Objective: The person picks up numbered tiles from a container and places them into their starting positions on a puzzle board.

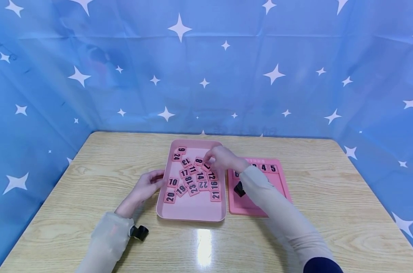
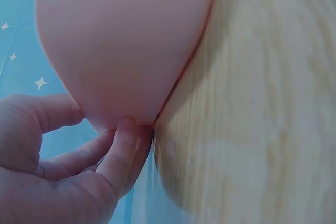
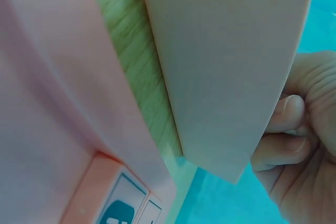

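Many numbered tiles (image 1: 188, 181) lie in the paler pink tray (image 1: 196, 211).

The tray (image 1: 196, 211) on the left looked like smooth plastic with a soft sheen, and the number tiles (image 1: 170, 197) in it and the board (image 1: 279, 189) to the right seemed plastic too. The tabletop (image 1: 332, 189) showed wood grain under a finish glossy enough to mirror light on the near side. At the far side, the backdrop (image 1: 206, 57) resembled smooth, faintly shiny, creased cloth.
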The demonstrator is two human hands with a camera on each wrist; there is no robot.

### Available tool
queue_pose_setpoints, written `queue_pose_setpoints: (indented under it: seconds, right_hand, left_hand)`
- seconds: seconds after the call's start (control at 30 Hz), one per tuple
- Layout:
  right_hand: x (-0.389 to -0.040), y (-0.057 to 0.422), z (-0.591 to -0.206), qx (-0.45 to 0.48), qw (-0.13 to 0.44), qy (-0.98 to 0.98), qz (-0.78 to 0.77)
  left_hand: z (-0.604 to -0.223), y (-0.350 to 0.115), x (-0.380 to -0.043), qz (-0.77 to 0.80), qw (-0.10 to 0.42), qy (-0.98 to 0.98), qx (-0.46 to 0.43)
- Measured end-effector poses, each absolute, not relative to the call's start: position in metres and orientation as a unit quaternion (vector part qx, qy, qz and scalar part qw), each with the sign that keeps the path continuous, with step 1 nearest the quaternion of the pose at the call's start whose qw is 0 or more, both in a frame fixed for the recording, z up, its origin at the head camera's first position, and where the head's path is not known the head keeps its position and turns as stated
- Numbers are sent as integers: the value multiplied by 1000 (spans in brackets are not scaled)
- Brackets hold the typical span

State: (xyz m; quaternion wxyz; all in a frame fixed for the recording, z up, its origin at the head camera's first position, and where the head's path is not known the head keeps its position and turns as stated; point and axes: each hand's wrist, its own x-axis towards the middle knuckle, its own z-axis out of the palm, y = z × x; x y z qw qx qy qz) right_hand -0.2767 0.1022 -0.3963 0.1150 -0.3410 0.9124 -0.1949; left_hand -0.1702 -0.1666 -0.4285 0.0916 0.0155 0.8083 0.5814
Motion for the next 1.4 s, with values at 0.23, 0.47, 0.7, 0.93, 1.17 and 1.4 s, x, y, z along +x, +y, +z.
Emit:
queue_pose_setpoints:
  seconds: [0.23,0.47,0.7,0.93,1.17,1.4]
  right_hand:
    - [-276,98,-396,-341,120,916,-174]
    - [-272,96,-394,-342,117,921,-143]
    - [-273,94,-396,-365,119,909,-159]
    - [-274,90,-405,-319,160,905,-231]
    - [-276,87,-410,-322,162,899,-250]
    - [-276,88,-410,-337,154,890,-265]
  left_hand:
    - [-428,-166,-170,582,88,808,15]
    - [-428,-166,-170,585,86,806,20]
    - [-428,-166,-170,587,87,805,17]
    - [-430,-167,-171,594,90,799,15]
    - [-432,-168,-172,598,88,796,20]
    - [-431,-167,-172,599,95,795,20]
